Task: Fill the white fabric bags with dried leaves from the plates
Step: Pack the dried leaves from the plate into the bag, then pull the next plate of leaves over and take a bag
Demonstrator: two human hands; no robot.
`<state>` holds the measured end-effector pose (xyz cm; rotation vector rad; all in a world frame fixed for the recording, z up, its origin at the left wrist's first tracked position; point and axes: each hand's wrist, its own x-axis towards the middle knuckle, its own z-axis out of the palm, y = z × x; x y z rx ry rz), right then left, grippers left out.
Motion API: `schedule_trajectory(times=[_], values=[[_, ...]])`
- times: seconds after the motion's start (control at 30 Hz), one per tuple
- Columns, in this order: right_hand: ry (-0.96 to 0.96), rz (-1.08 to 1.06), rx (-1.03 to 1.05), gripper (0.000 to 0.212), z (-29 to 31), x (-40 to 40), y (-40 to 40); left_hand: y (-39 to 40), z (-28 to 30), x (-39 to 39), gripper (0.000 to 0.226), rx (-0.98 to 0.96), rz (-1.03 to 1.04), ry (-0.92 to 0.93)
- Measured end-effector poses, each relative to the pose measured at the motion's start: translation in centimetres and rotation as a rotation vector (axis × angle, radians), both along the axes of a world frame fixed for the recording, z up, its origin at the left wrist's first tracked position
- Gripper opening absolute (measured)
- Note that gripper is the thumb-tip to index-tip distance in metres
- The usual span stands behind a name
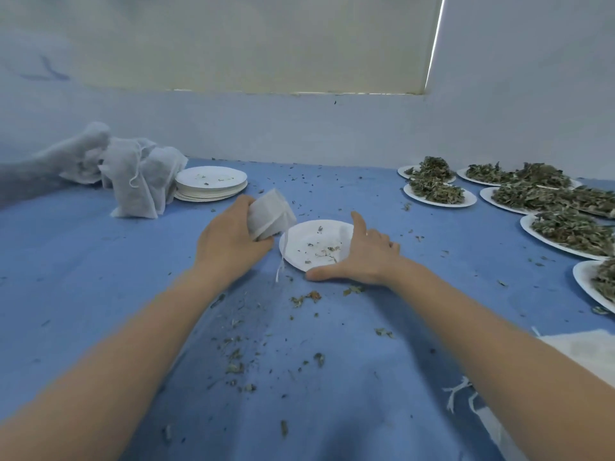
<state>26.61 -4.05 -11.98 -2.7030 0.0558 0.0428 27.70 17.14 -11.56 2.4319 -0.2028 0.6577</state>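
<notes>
Left hand [229,241] grips a filled white fabric bag [271,214] just left of the near-empty paper plate [299,257], right hand [362,257] fingers spread flat on its rim; loose drawstring [280,269] could snag, tipping crumbs onto blue cloth [100,261].

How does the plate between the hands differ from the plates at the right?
The plate between the hands holds only crumbs; the plates at the right carry heaps of dried leaves. The right hand touches the near plate's rim; nobody touches the right ones. It lies alone; they lie grouped. All are white and round.
</notes>
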Motion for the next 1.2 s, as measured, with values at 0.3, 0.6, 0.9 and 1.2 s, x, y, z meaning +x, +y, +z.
schedule_trajectory(times=[0.3, 0.6, 0.9, 1.2], values=[[-0.216, 0.078, 0.154, 0.13, 3.7, 2.9, 5.5, 4.4, 3.4, 1.2, 0.041, -0.262, 0.182, 0.014], [-0.173, 0.114, 0.185, 0.127, 5.6, 12.4, 13.9, 11.4, 5.5, 8.8, 0.059, -0.484, 0.287, 0.153], [-0.042, 0.101, 0.206, 0.115, 3.2, 22.6, 20.7, 16.9, 2.3, 18.1, 0.065, -0.339, 0.454, 0.242], [-0.115, 0.15, 0.084, 0.114, 1.7, 25.5, 23.8, 18.6, 1.4, 20.0, 0.076, -0.151, 0.543, 0.137]])
